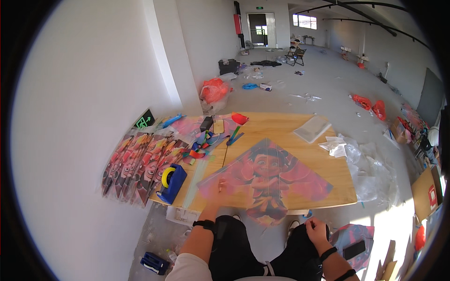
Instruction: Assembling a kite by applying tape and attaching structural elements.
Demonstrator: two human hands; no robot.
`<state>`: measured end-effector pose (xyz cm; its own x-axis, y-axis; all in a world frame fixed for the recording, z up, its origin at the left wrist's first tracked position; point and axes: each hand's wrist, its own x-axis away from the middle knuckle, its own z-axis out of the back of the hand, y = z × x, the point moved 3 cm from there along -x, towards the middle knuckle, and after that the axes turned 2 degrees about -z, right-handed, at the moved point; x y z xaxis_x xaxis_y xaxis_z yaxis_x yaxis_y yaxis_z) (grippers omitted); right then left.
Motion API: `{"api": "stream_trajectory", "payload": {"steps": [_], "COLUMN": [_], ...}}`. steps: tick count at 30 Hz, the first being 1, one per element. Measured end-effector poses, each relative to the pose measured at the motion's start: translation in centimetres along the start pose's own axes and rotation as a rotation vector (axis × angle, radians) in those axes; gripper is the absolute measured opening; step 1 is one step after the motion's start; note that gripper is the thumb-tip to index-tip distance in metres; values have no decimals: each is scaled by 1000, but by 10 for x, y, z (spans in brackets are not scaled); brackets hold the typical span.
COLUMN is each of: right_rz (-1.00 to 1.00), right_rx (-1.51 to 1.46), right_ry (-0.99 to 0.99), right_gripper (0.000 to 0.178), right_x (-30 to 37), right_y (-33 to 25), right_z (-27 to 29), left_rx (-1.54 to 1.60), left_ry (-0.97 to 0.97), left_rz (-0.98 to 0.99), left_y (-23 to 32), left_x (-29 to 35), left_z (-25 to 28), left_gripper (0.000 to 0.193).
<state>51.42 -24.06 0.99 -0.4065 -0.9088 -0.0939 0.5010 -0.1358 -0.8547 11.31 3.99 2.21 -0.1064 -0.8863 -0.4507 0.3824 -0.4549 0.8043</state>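
A pink diamond-shaped kite [267, 178] with a cartoon figure printed on it lies flat on the wooden table [281, 126]. My left hand [216, 196] rests on the kite's left corner near the table's front edge, fingers pressing down on it. My right hand [315, 229] sits low by my right knee, below the table edge, fingers curled; whether it pinches something thin is too small to tell. A blue tape dispenser [172, 181] with a yellow roll stands just left of my left hand.
A stack of folded pink kites [138, 164] fans out on the table's left end. Colourful kite tails [201, 145], a red piece [239, 118] and clear plastic bags [313, 128] lie farther back. Crumpled plastic wrap [375, 173] hangs off the right. A white wall runs along the left.
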Motion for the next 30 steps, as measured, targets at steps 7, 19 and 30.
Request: {"api": "stream_trajectory", "payload": {"steps": [7,19,30], "right_rz": [52,-72,31], "right_rx": [19,-3,211], "right_ry": [80,77,121], "right_gripper": [15,16,14], "right_x": [-7,11,21], "right_y": [26,8,21], "right_z": [13,27,26], "left_rx": [61,-431,-552], "left_ry": [344,560,180], "left_rz": [329,241,159], "left_y": [-40,-86,-153], "left_x": [102,118,0], "left_z": [154,242,283], "left_gripper": [25,23,22]}}
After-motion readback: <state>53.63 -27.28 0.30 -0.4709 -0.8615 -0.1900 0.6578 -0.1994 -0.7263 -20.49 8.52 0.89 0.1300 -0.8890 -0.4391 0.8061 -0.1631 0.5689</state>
